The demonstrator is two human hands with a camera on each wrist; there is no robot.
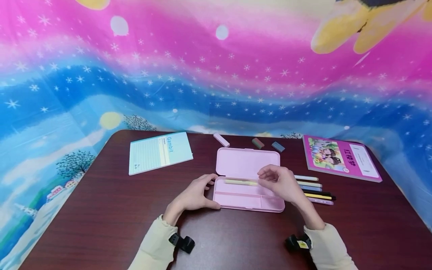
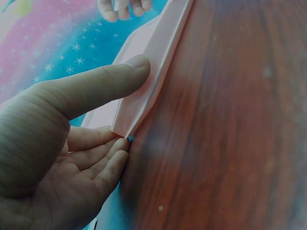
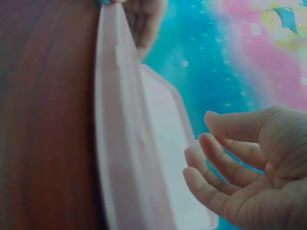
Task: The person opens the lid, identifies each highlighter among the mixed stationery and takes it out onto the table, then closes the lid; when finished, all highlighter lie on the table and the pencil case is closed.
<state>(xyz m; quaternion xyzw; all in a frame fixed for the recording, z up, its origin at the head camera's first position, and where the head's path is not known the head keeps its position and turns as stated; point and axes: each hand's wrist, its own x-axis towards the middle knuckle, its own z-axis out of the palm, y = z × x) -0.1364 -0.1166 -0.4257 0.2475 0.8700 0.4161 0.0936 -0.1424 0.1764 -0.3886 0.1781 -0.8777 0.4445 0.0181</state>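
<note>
A pink pencil case [image 1: 237,202] lies with its lid [image 1: 248,162] folded back. A pale yellow pen [image 1: 240,182] rests in its long back compartment. My left hand [image 1: 194,193] grips the left end of the case. In the left wrist view its thumb [image 2: 120,76] presses the case's side wall, and the fingers [image 2: 103,158] reach round the corner. Over the right part of the case hovers my right hand [image 1: 280,183], near the pen's right end. The right wrist view shows that hand's fingers [image 3: 216,163] loosely bent, with nothing between them.
Several pens and markers [image 1: 317,190] lie right of the case, partly behind the right hand. Behind the lid are a pink eraser [image 1: 221,140], a red-green eraser [image 1: 258,143] and a blue-grey one [image 1: 278,146]. A notebook [image 1: 160,153] lies back left, a magenta book [image 1: 341,157] back right.
</note>
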